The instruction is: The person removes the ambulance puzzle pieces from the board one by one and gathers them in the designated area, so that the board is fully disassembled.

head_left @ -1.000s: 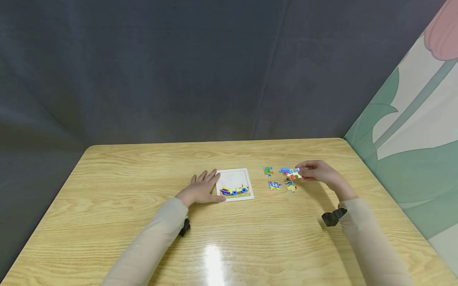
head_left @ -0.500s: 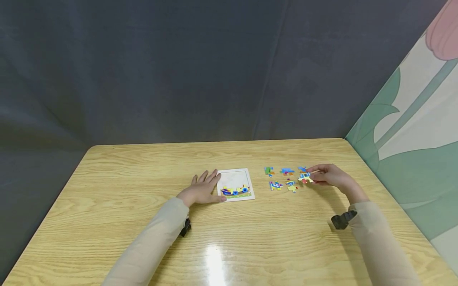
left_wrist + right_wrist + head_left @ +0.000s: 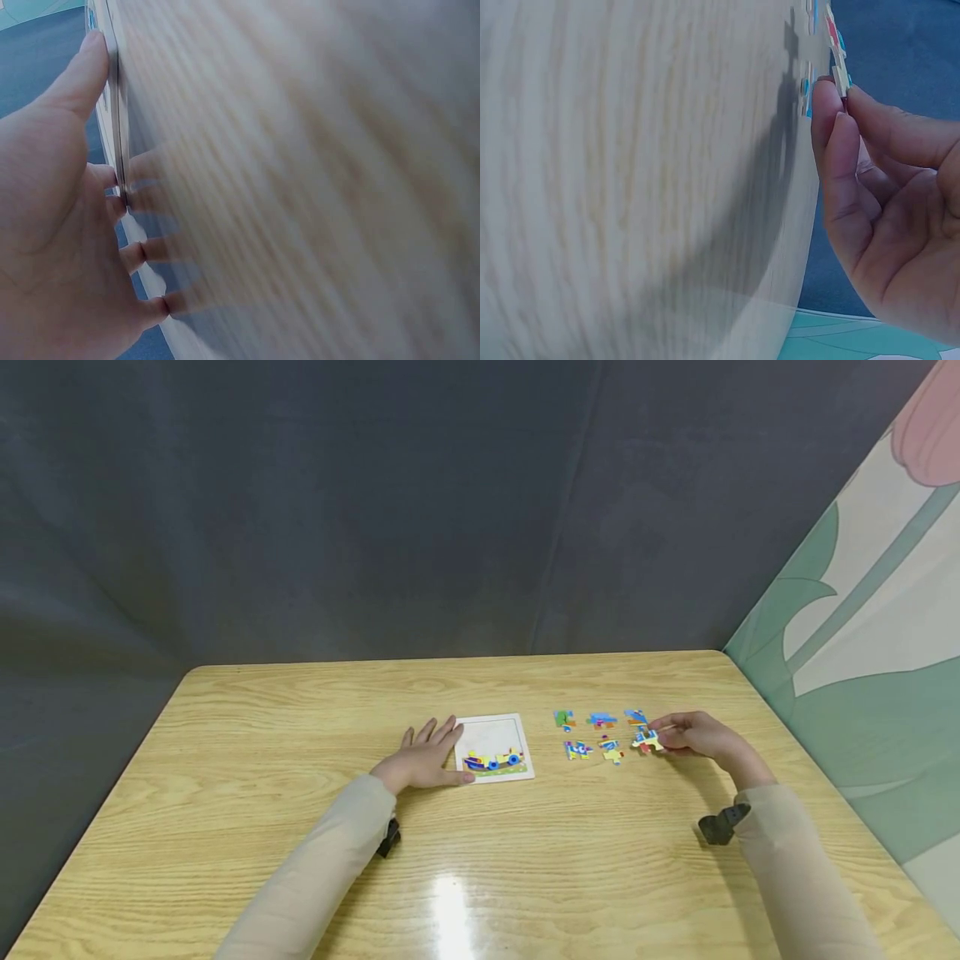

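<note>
My left hand (image 3: 422, 762) rests spread at the left edge of a white puzzle tray (image 3: 491, 732), its thumb on the lower left corner. Joined pieces showing a colourful vehicle (image 3: 495, 762) fill the tray's lower part. Between thumb and fingertips, my right hand (image 3: 697, 739) pinches a yellow, blue and red puzzle piece (image 3: 646, 742). The right wrist view shows this puzzle piece (image 3: 840, 64) edge-on, held above the table. Just beyond it lies a blue and orange piece (image 3: 636, 717).
Left of the held piece lie a green piece (image 3: 563, 719), a blue piece (image 3: 602, 720), a blue-yellow piece (image 3: 577, 750) and a yellow piece (image 3: 612, 752). A dark curtain (image 3: 375, 510) hangs behind the wooden table (image 3: 525, 852); a patterned panel (image 3: 885, 677) borders its right side.
My right hand has carried the pinched puzzle piece rightward and slightly nearer, uncovering the blue pieces at the back of the group. The left hand keeps its place on the tray.
</note>
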A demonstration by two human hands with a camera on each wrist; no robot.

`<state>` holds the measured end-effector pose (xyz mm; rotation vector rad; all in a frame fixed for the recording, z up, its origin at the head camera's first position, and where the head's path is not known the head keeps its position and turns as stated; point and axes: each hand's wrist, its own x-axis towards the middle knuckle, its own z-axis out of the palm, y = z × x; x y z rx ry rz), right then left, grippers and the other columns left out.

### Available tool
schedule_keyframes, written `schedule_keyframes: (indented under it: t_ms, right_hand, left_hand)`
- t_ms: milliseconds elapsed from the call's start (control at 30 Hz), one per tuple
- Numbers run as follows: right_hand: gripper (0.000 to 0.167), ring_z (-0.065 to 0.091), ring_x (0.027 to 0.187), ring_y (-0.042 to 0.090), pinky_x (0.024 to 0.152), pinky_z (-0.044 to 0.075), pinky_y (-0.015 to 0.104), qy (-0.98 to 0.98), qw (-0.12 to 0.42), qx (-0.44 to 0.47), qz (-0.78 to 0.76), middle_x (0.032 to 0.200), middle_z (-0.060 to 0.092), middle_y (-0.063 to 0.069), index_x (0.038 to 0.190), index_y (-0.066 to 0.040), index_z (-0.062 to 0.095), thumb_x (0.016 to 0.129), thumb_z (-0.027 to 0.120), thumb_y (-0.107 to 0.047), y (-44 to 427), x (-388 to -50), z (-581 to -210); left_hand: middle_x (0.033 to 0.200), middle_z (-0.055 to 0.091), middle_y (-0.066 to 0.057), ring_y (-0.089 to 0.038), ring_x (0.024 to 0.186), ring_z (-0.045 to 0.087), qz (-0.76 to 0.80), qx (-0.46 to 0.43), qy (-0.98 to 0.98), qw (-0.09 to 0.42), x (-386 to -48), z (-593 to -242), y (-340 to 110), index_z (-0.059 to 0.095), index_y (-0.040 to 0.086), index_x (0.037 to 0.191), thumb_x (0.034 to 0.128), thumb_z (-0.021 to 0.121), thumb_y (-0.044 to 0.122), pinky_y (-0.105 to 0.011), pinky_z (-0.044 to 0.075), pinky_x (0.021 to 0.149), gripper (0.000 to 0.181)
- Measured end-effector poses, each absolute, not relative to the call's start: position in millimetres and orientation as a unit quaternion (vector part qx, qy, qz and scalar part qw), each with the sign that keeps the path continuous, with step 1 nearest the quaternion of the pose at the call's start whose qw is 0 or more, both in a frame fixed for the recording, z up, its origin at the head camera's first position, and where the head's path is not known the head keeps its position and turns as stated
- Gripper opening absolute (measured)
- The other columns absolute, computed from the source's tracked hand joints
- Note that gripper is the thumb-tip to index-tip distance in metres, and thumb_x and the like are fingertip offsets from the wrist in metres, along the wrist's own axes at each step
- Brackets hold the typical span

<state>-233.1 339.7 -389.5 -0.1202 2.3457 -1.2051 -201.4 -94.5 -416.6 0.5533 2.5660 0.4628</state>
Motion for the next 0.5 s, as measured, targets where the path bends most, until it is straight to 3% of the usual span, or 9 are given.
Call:
schedule_keyframes:
  t_ms: [500]
  right_hand:
    - [0.044,0.063,0.075,-0.003,0.069,0.054,0.017,0.850,0.265,-0.031,-0.454,0.084,0.064,-0.015,0.130,0.020,0.041,0.096,0.053,-0.006,345.4,-233.2,-398.2]
  left_hand:
    - [0.163,-0.008,-0.005,-0.035,0.150,-0.008,0.175,0.202,0.934,0.237,-200.7,-418.9,-95.1,0.003,0.016,0.156,0.0937,0.049,0.055,-0.062,-0.006,0.118,0.086]
